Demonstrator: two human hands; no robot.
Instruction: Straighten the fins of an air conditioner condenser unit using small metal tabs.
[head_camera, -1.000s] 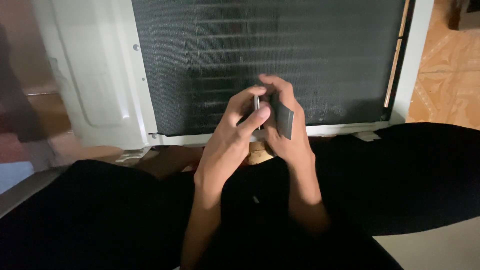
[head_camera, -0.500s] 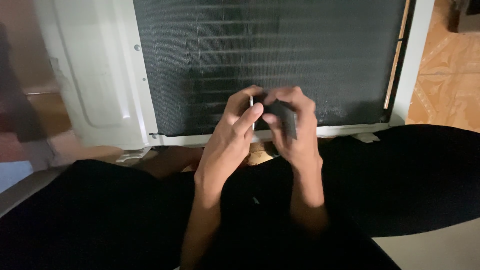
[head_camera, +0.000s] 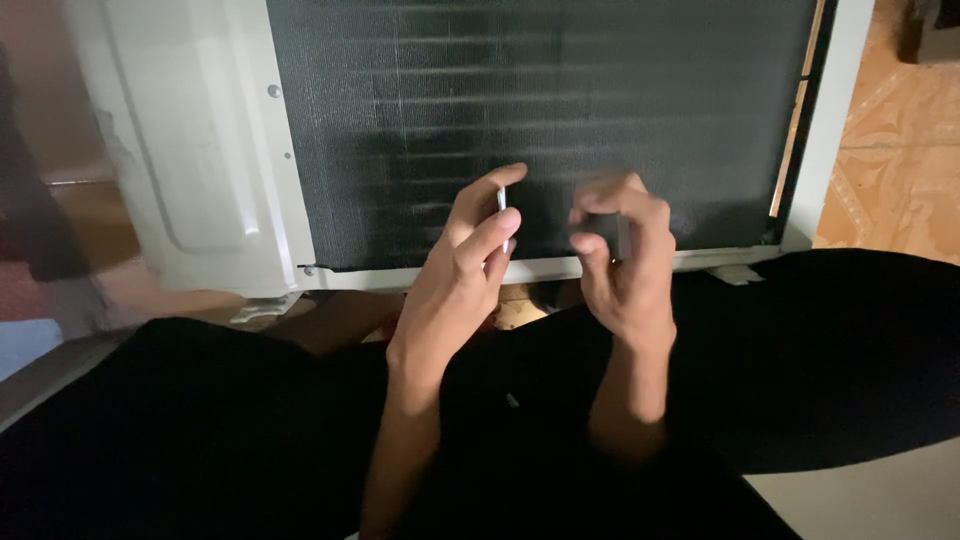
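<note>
Your left hand (head_camera: 455, 275) pinches a thin silvery blade (head_camera: 502, 215) between thumb and forefinger, its long axis upright, edge toward you. Your right hand (head_camera: 625, 270) sits just beside it to the right, apart from it, fingers curled around a small dark piece (head_camera: 622, 238) that's mostly hidden. The blade lies left of those right fingers, in front of the dark finned coil (head_camera: 540, 110) of the white air-conditioner unit (head_camera: 190, 150).

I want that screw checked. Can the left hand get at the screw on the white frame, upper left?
Probably yes: nothing lies between the left hand and the screw, though its fingers already pinch a thin metal piece.
</note>
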